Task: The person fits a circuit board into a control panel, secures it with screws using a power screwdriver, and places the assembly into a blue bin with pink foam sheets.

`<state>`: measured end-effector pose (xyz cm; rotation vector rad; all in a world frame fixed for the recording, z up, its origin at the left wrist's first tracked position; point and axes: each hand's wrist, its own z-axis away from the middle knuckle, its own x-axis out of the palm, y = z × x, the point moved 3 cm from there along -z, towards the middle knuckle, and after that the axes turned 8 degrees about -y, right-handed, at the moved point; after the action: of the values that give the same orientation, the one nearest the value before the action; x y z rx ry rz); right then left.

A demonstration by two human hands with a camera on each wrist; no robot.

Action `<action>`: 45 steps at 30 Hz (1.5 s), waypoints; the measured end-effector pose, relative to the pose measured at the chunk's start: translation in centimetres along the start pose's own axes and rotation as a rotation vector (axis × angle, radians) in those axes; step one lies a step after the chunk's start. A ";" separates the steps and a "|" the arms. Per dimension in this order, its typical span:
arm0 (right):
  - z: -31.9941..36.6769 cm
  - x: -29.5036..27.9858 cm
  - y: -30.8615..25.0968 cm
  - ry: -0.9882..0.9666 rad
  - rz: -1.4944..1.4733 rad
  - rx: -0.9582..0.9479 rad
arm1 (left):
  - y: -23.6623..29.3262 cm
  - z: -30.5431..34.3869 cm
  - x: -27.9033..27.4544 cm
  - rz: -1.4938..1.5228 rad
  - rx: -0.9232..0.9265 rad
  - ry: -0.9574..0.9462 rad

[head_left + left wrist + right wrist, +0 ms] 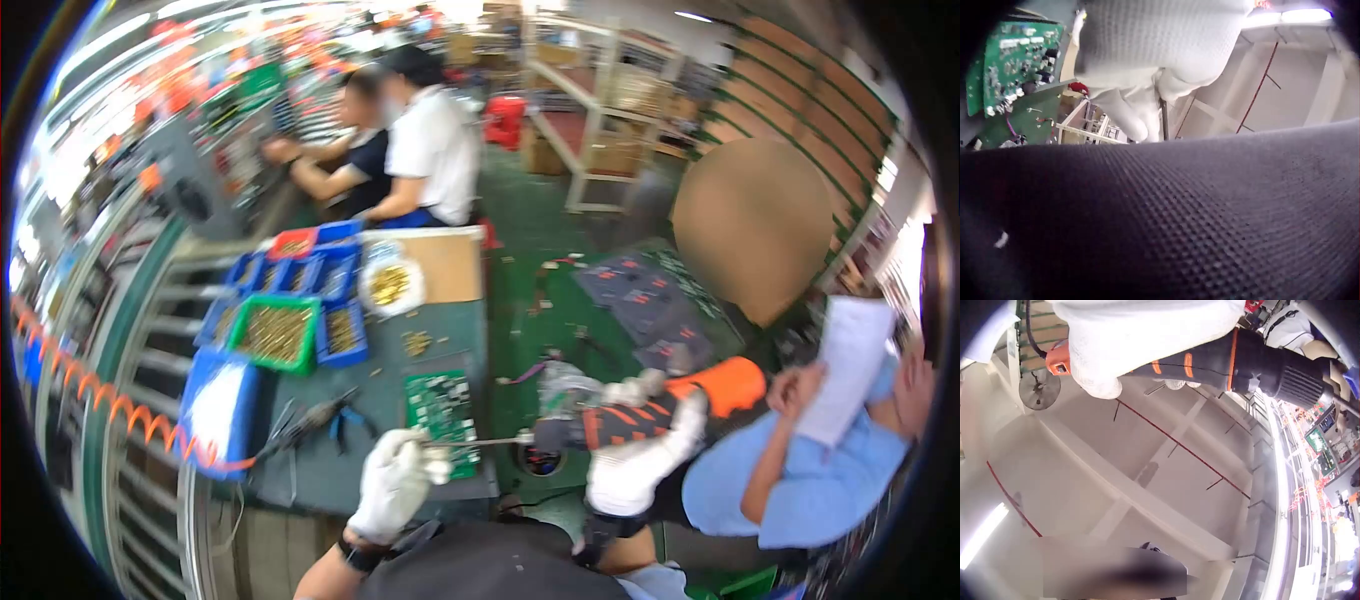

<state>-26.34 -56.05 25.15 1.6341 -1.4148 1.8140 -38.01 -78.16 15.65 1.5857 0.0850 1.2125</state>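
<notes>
In the head view the white-gloved right hand (640, 455) grips an orange and black power screwdriver (625, 425), held level with its nose toward the left. A long thin metal bit (480, 441) runs from it to the white-gloved left hand (392, 485), whose fingers pinch the far end. The left wrist view has the rod (1164, 119) between the glove's fingers (1125, 115). Seen from the right wrist, the glove (1147, 337) wraps the tool's body (1204, 362). Under the bit, a green circuit board (440, 405) lies on the table.
The dark table (385, 385) holds blue bins (343, 330), a green bin of screws (275, 333), a plate of brass parts (392, 285), pliers (345, 415) and a blue package (215, 405). An orange coiled hose (125, 408) crosses the left. People stand beyond the table; another in light blue sits at right.
</notes>
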 end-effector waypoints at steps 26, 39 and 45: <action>3.6 1.3 13.3 -0.626 0.469 0.198 | -6.4 0.2 -14.0 -1.076 -0.582 0.218; 4.1 0.0 16.6 -0.671 0.640 0.650 | -7.0 0.2 -13.3 -1.004 -0.572 0.201; 3.6 3.6 19.0 -0.770 1.027 0.279 | -8.7 -0.1 -14.4 -0.900 -0.568 0.155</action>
<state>-39.99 -68.97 19.29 2.0687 -2.8496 1.9532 -40.54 -83.19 -0.17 0.7844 0.4587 0.5566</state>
